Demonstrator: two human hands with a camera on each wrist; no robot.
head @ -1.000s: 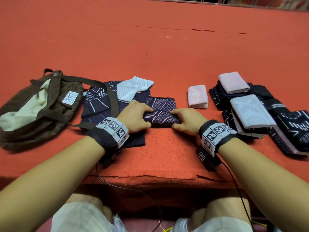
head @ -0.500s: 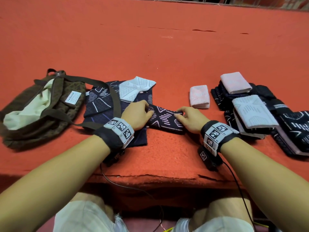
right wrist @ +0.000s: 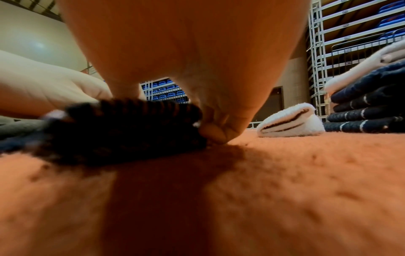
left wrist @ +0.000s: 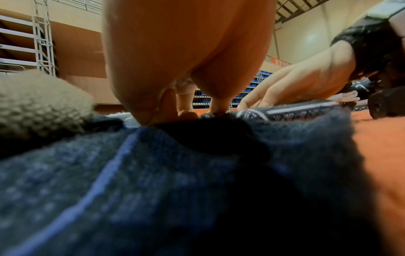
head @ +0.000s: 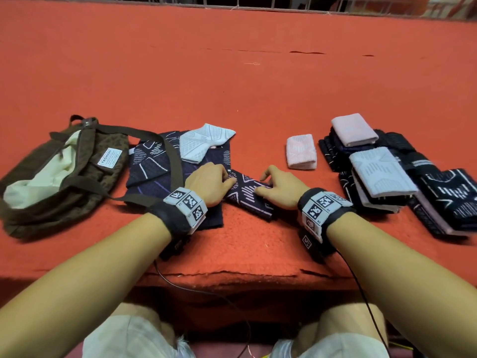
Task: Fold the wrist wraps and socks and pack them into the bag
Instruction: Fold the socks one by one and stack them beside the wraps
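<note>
1. Surface: an orange carpeted platform; all items lie on it.
2. Left hand: fingers curled, tips pressing down on the left end of a dark patterned sock. In the left wrist view a fingertip touches the fabric edge; whether it pinches the sock I cannot tell.
3. Right hand: fingers bent, thumb and fingertips pinching the right end of the same sock; in the right wrist view the fingertips sit at the sock's edge against the carpet.
4. Dark patterned sock: lies flat and folded between the 2 hands, tilted so its near end points toward 5 o'clock.
5. At 9 o'clock from the hands: a pile of dark navy socks with a white sock on top, at its 1 o'clock corner.
6. Further out at 9 o'clock: a brown bag, open, pale lining showing; its strap crosses the navy pile.
7. At 2 o'clock: a folded pink wrist wrap, lying alone.
8. At 3 o'clock: a stack of folded items, dark, white and pink.
</note>
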